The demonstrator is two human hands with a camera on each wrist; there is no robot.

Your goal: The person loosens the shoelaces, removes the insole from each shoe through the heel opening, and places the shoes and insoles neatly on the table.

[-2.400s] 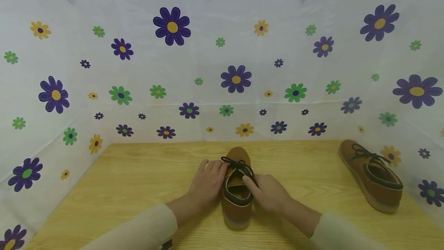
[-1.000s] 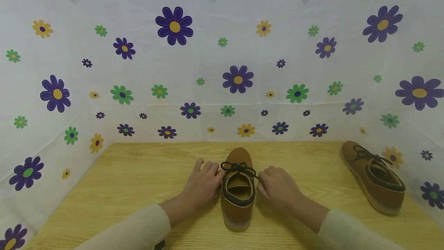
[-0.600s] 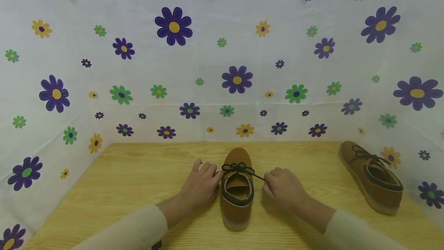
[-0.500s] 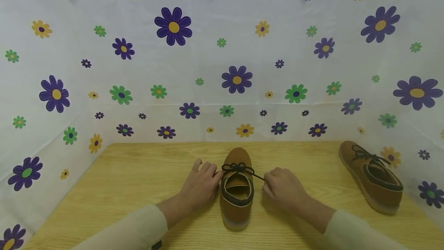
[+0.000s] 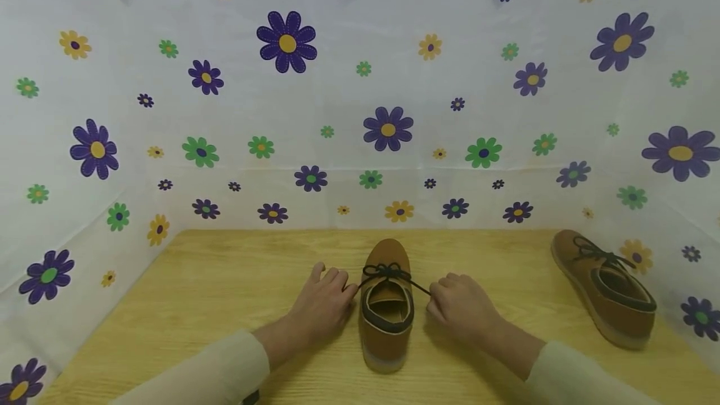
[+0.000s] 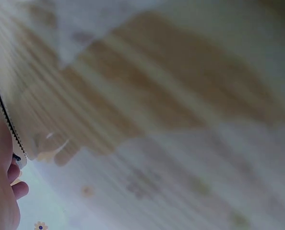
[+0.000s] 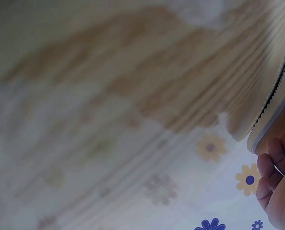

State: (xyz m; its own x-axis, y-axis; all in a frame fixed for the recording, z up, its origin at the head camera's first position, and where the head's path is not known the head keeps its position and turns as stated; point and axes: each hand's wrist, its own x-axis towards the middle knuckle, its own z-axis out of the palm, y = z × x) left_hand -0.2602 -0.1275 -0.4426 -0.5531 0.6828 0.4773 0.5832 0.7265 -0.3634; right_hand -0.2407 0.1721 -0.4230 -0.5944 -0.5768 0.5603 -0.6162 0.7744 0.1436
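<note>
While left fingers and right fingers pinch black shoelaces, flowered sheeting walls the wood-grain tabletop.

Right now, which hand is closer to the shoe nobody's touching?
Right: the right hand is left of the untouched shoe, with table between; the left hand is farther off, beyond the middle shoe.

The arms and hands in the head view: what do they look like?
The left sleeve and right sleeve are plain pale cream, ending short of the hands. The left hand and right hand are bare, no glove or ring showing. A small dark object peeks from under the left sleeve, too hidden to identify.
</note>
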